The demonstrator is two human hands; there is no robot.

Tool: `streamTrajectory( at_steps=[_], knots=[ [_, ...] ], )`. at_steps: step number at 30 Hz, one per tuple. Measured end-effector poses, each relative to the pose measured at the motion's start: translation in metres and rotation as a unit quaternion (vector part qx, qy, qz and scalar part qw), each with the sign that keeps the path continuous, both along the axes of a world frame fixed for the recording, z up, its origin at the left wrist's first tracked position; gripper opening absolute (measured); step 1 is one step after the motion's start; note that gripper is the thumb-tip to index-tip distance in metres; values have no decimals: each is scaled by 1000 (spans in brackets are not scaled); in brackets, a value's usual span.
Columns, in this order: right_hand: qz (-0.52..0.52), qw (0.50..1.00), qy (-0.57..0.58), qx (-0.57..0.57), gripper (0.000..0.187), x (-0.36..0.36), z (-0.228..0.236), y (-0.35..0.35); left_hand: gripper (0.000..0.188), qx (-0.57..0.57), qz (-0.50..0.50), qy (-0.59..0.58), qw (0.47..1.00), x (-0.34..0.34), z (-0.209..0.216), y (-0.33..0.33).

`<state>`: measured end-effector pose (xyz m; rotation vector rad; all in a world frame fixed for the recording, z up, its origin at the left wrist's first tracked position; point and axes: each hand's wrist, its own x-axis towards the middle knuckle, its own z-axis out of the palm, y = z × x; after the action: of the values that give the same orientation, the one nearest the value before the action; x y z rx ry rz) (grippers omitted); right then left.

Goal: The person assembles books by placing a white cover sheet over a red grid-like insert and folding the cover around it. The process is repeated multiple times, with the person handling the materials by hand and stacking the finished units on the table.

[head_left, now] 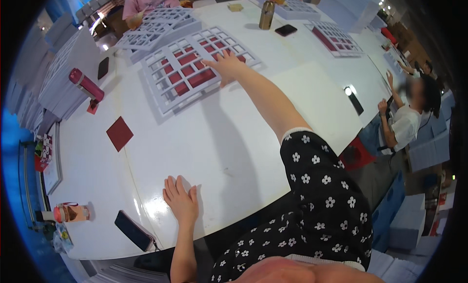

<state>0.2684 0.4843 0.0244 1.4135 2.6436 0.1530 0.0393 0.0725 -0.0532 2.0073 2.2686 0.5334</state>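
1. Two bare hands were seen; the left hand (183,205) was held flat and unclenched at the table's (87,161) near edge, grasping nothing. Whether the tabletop was touched by it could not be told.
2. Beside it, toward the left, a dark phone (134,232) was seen; beyond that, a jar with an orange lid (73,213) and a dark red square (120,134).
3. Farther out, the right hand (228,68) was stretched over the white grid (187,98), its fingers splayed rather than clenched; no piece was seen gripped.
4. Dark red pieces (201,78) were framed by the grid's openings; how firmly they were seated could not be judged.
5. By its look, the grid was judged light and fairly stiff, with thin bars easily bent or snapped. A hold was best taken on two opposite outer borders, kept level.
6. Its far left side was crowded by stacked white grids (158,27), so the near and right borders were judged easier to reach.
7. Past it, a gold flask (266,15), a black phone (286,30) and another red-filled grid (336,39) were spread.
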Motion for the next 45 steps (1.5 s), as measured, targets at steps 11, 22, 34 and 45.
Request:
streamTrajectory(
  at_steps=[11,22,34,45],
  knots=[
    [0,999,-34,-33,98,-13,4,-2,53,-14,-4,87,996,3,-14,-6],
    [41,997,67,1,94,75,59,-209,39,139,49,-331,932,-27,-41,1],
    [13,987,155,-43,100,82,-13,-403,52,178,126,-659,720,-66,-26,-26],
    [-251,882,387,99,66,191,-83,-434,56,0,163,-562,811,9,7,-121]
  ],
)
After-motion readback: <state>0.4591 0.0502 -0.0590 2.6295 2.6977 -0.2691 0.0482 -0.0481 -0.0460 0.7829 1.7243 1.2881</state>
